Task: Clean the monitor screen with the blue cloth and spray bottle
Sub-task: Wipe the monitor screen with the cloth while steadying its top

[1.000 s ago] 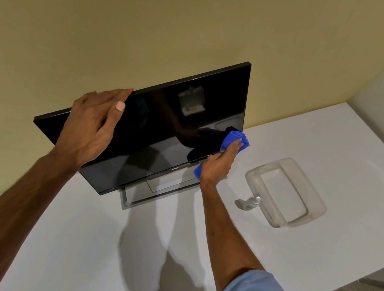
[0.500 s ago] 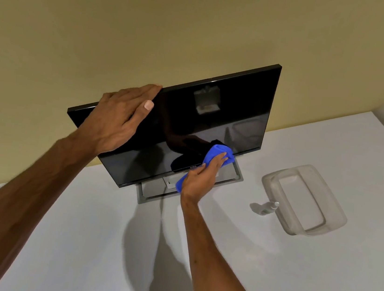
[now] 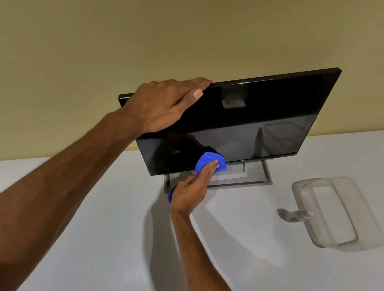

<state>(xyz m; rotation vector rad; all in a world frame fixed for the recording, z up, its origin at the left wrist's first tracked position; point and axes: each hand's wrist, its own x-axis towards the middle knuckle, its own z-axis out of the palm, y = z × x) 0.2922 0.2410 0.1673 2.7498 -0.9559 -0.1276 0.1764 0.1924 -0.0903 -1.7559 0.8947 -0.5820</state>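
You are standing over a white desk [image 3: 104, 243], reaching both bare arms toward a black monitor [image 3: 262, 120] that is sitting on its stand against a yellow wall [image 3: 104, 24]. Your left hand [image 3: 164, 105] is gripping the monitor's top left corner, fingers lying over the upper edge and thumb pressing on the dark screen. Your right hand [image 3: 191, 189] is clutching the bunched blue cloth [image 3: 208, 161] and pressing it against the bottom edge of the screen, below your left hand. Part of the cloth is poking out under your right palm. The silver stand base [image 3: 252, 177] is sitting just behind and to the right of your right hand. Further right, well apart from both hands, the small spray bottle [image 3: 299, 214] is lying on the desk, its far end just beside or touching a clear plastic tray [image 3: 344, 238]. Your left forearm is crossing over the desk's left side.
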